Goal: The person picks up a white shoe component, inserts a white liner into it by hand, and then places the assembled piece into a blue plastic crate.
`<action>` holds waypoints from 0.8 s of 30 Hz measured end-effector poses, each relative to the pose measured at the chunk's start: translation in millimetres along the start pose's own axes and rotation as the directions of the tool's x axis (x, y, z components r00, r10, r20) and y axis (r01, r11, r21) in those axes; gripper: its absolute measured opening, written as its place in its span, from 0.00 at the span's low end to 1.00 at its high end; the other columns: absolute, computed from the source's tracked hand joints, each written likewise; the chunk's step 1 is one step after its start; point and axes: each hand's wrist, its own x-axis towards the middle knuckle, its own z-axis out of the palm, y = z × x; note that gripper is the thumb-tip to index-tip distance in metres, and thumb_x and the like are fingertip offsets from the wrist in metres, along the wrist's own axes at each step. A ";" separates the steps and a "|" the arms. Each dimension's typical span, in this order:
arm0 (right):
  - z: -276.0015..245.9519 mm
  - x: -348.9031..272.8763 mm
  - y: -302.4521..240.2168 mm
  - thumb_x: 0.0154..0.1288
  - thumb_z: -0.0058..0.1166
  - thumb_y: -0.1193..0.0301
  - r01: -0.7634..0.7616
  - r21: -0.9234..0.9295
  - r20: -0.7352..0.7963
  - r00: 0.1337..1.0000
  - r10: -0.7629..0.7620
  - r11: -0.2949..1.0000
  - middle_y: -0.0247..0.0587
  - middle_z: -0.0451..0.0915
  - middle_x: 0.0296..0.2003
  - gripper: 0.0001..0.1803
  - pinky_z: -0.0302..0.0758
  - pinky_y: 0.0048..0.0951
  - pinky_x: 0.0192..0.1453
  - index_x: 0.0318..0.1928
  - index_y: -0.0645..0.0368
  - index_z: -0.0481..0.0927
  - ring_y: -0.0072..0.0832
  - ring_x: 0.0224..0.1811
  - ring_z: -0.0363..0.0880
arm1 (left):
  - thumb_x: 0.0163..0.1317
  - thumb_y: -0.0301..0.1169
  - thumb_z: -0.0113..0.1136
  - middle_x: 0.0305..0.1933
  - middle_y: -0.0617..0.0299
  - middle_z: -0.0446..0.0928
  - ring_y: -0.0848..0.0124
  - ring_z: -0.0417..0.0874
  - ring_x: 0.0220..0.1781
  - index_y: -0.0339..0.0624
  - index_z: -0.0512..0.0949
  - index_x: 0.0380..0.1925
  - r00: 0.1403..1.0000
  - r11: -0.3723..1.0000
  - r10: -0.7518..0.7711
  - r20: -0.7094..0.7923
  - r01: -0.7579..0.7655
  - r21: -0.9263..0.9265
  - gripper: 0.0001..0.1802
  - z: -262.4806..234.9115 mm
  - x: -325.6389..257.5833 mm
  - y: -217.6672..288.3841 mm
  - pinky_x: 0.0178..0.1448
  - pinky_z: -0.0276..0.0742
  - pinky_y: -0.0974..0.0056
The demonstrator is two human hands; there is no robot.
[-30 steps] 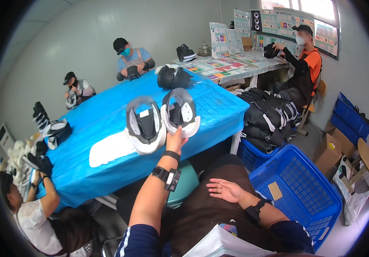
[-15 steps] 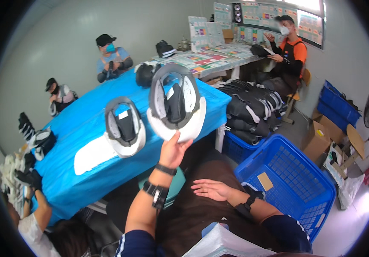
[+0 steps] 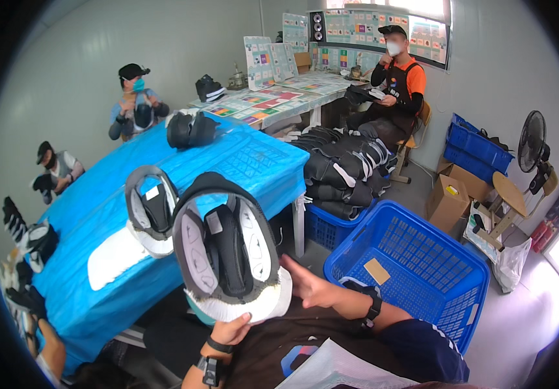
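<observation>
Pale-walled workroom; blue-covered desk point(image 3: 85, 217) at left. Left hand point(image 3: 229, 331): fingers gripping the white lower edge of the liner point(image 3: 232, 259), inner side toward the wearer. Right hand point(image 3: 313, 285): fingers open at the liner's right edge; contact cannot be told. Change: over the last second the liner has left the desk and come in toward the body, putting it within both hands' reach. Second liner point(image 3: 155, 207) remains on the desk, against a white patch point(image 3: 112, 262). Blue crate point(image 3: 432, 298) right.
</observation>
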 end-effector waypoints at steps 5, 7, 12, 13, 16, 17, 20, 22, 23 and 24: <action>17.0 1.2 -30.5 0.53 0.59 0.62 -0.018 0.027 -0.191 0.981 0.022 0.999 0.44 0.52 0.60 0.47 0.55 0.33 0.62 0.64 0.59 0.41 0.33 0.62 0.54 | 0.46 0.26 0.65 0.57 0.57 0.64 0.68 0.64 0.58 0.33 0.59 0.57 0.993 0.864 -0.066 0.103 0.005 0.503 0.37 14.3 -17.1 6.0 0.61 0.57 0.66; 22.0 -8.5 -35.5 0.55 0.55 0.72 -0.173 -0.109 -0.288 0.948 0.135 0.979 0.39 0.71 0.46 0.28 0.66 0.28 0.53 0.56 0.63 0.62 0.27 0.50 0.69 | 0.40 0.28 0.70 0.57 0.57 0.64 0.67 0.63 0.58 0.34 0.60 0.56 0.971 0.750 -0.168 0.167 0.016 0.661 0.42 22.6 -17.1 11.7 0.62 0.57 0.65; 17.8 -10.9 -41.1 0.52 0.56 0.75 -0.196 -0.036 -0.417 0.894 0.164 0.980 0.41 0.70 0.49 0.31 0.64 0.29 0.55 0.57 0.64 0.61 0.27 0.52 0.67 | 0.35 0.41 0.74 0.61 0.57 0.59 0.67 0.59 0.61 0.34 0.55 0.59 0.893 0.679 -0.361 0.269 0.054 0.732 0.53 -15.8 -21.0 15.4 0.63 0.55 0.65; 17.5 -10.8 -40.7 0.53 0.56 0.74 -0.168 -0.090 -0.395 0.911 0.120 0.982 0.42 0.68 0.51 0.33 0.62 0.29 0.56 0.58 0.64 0.58 0.27 0.54 0.65 | 0.33 0.44 0.75 0.62 0.57 0.57 0.68 0.57 0.62 0.35 0.51 0.61 0.916 0.803 -0.306 0.259 0.102 0.587 0.58 -19.5 -21.3 11.6 0.64 0.52 0.63; 10.9 -4.8 -29.8 0.57 0.55 0.68 -0.092 -0.317 -0.388 0.921 -0.041 0.944 0.44 0.62 0.54 0.37 0.55 0.27 0.61 0.61 0.65 0.50 0.29 0.58 0.58 | 0.31 0.48 0.74 0.64 0.58 0.53 0.67 0.56 0.63 0.39 0.41 0.63 0.992 0.919 0.061 0.109 -0.098 0.383 0.65 -21.8 -24.1 0.8 0.64 0.51 0.63; 13.5 -2.9 -27.8 0.58 0.54 0.68 -0.094 -0.329 -0.424 0.904 -0.058 0.940 0.44 0.62 0.54 0.36 0.54 0.27 0.62 0.61 0.65 0.50 0.30 0.59 0.57 | 0.32 0.50 0.73 0.65 0.59 0.51 0.68 0.54 0.64 0.39 0.39 0.64 0.988 0.933 0.073 0.136 -0.116 0.340 0.65 -24.1 -22.2 1.4 0.65 0.50 0.63; 14.4 5.8 -20.7 0.61 0.50 0.69 -0.054 -0.356 -0.456 0.881 -0.123 0.933 0.44 0.63 0.53 0.31 0.54 0.26 0.61 0.60 0.64 0.52 0.28 0.58 0.58 | 0.41 0.51 0.67 0.65 0.59 0.50 0.68 0.52 0.65 0.39 0.37 0.64 0.996 0.960 0.036 0.084 -0.058 0.276 0.60 -22.3 -19.1 -3.5 0.66 0.48 0.63; 12.8 8.3 -19.6 0.62 0.49 0.70 -0.108 -0.253 -0.492 0.870 -0.032 0.961 0.41 0.64 0.52 0.29 0.56 0.25 0.60 0.59 0.63 0.54 0.24 0.56 0.60 | 0.44 0.50 0.65 0.65 0.59 0.51 0.68 0.54 0.65 0.39 0.38 0.64 0.994 0.969 0.064 0.092 -0.084 0.232 0.58 -18.3 -17.0 -8.0 0.65 0.49 0.63; 8.4 8.4 -14.3 0.62 0.48 0.71 -0.105 -0.215 -0.513 0.858 -0.021 0.971 0.39 0.65 0.52 0.27 0.58 0.25 0.59 0.58 0.64 0.55 0.23 0.55 0.61 | 0.44 0.48 0.66 0.64 0.60 0.52 0.68 0.55 0.64 0.39 0.39 0.64 0.990 0.975 0.082 0.114 -0.104 0.199 0.57 -19.4 -15.8 -11.6 0.65 0.49 0.63; 4.7 8.9 -10.8 0.62 0.48 0.71 -0.105 -0.216 -0.511 0.859 -0.021 0.971 0.39 0.65 0.52 0.27 0.58 0.25 0.59 0.58 0.64 0.55 0.23 0.55 0.61 | 0.44 0.47 0.66 0.64 0.60 0.53 0.68 0.55 0.64 0.39 0.39 0.64 0.986 0.979 0.101 0.136 -0.123 0.164 0.56 -21.8 -14.3 -15.5 0.65 0.50 0.63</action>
